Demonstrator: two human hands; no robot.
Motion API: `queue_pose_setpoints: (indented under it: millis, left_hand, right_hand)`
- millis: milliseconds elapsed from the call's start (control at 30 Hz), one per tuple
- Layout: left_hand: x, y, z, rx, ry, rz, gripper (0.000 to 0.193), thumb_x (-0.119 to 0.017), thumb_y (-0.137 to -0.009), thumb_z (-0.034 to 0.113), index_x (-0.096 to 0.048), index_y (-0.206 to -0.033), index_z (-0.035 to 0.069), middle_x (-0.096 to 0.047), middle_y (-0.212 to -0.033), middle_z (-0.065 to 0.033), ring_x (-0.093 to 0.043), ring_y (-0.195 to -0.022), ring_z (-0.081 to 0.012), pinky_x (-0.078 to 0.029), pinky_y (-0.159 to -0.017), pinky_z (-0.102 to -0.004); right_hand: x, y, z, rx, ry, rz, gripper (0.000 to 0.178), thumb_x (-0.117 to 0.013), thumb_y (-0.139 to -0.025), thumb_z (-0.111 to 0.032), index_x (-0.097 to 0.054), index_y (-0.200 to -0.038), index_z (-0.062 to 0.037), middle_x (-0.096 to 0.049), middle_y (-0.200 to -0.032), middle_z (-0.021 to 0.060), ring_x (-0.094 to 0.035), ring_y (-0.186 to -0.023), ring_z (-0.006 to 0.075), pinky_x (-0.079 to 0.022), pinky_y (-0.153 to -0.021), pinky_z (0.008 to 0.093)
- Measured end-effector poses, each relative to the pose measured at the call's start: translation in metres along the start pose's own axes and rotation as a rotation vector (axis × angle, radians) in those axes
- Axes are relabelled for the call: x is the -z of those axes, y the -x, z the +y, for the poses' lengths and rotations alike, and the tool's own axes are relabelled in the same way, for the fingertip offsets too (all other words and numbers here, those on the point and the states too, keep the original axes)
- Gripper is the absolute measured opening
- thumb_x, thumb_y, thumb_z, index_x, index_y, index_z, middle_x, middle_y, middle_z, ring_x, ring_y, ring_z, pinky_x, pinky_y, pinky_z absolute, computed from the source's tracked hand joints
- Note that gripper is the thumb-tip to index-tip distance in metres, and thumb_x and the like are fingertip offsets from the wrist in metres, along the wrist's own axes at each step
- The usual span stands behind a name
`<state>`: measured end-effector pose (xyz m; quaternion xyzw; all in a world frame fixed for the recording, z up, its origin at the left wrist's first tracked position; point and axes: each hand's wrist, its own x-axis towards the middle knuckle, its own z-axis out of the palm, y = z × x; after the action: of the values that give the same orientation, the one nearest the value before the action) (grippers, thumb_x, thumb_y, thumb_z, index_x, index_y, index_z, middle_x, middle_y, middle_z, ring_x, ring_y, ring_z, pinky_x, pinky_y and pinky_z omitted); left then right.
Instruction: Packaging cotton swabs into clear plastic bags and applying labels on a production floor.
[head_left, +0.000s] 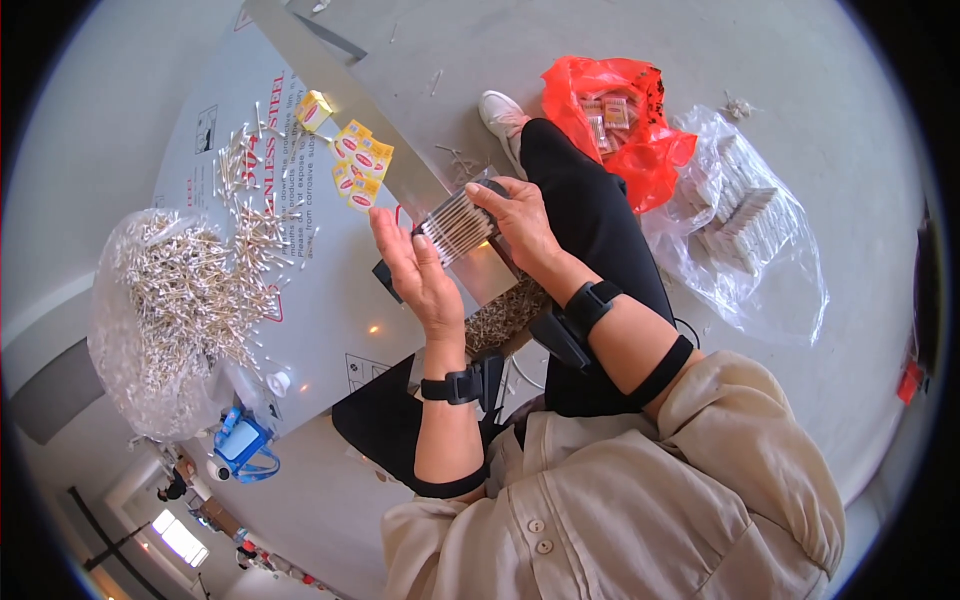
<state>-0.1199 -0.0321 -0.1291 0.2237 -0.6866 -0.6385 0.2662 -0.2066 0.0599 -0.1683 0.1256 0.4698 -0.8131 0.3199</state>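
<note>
A small flat pack of cotton swabs (458, 226), its sticks lined up side by side, is between my hands above the table's edge. My right hand (523, 222) grips its upper right end, thumb on top. My left hand (420, 270) is open, palm up and fingers stretched out, with the thumb against the pack's lower left side. Just left of the hands, several yellow and white printed cards (361, 165) lie on the table. Under my wrists sits a box of loose swabs (505, 318), partly hidden by my arms.
On the film-covered metal table (335, 290), loose swabs (250, 225) spill from a big clear bag (160, 310). A blue holder (240, 442) stands near its corner. On the floor at right are a red bag (650, 180) with small packs and a clear bag (745, 225) of stacked packs.
</note>
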Motion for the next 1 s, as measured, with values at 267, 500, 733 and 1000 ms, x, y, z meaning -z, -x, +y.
queue_pose_setpoints:
  millis: [267, 500, 733, 1000]
  left_hand:
    - [-0.005, 0.014, 0.009, -0.220, -1.263, -0.441, 0.075, -0.040, -0.097, 0.057, -0.027, -0.152, 0.007, -0.020, -0.157, -0.0195, -0.019, -0.146, -0.0378, -0.014, -0.116, -0.0560]
    - [0.010, 0.010, 0.001, -0.271, -0.857, -0.398, 0.072, -0.039, -0.100, 0.051, -0.022, -0.153, 0.007, -0.016, -0.158, -0.0231, -0.018, -0.146, -0.0370, -0.015, -0.117, -0.0504]
    - [-0.011, 0.002, -0.002, 0.015, 0.200, 0.160, 0.069, -0.039, -0.103, 0.035, -0.010, -0.150, -0.006, -0.010, -0.159, -0.0216, -0.009, -0.149, -0.0302, -0.007, -0.121, -0.0442]
    - [-0.010, 0.000, -0.009, -0.005, 0.316, 0.208, 0.061, -0.040, -0.104, 0.027, -0.015, -0.150, -0.004, -0.016, -0.158, -0.0187, -0.016, -0.147, -0.0309, -0.014, -0.120, -0.0449]
  right_hand:
    - [0.002, 0.001, -0.002, 0.012, 0.111, 0.008, 0.017, -0.068, -0.090, -0.015, -0.069, -0.081, -0.0002, -0.066, -0.073, 0.0007, -0.056, -0.062, 0.0062, -0.046, -0.059, 0.0229]
    - [0.004, -0.005, 0.004, -0.028, 0.008, -0.006, 0.023, -0.066, -0.092, -0.021, -0.069, -0.082, -0.0004, -0.066, -0.073, 0.0000, -0.056, -0.062, 0.0059, -0.046, -0.058, 0.0232]
    - [0.000, -0.003, 0.003, 0.010, 0.043, -0.015, 0.022, -0.069, -0.091, -0.021, -0.070, -0.082, -0.0004, -0.064, -0.072, -0.0012, -0.055, -0.062, 0.0056, -0.045, -0.058, 0.0236]
    - [0.001, -0.004, 0.008, 0.105, 0.153, 0.006, 0.020, -0.070, -0.090, -0.018, -0.070, -0.082, -0.0002, -0.065, -0.073, -0.0013, -0.056, -0.064, 0.0059, -0.046, -0.059, 0.0238]
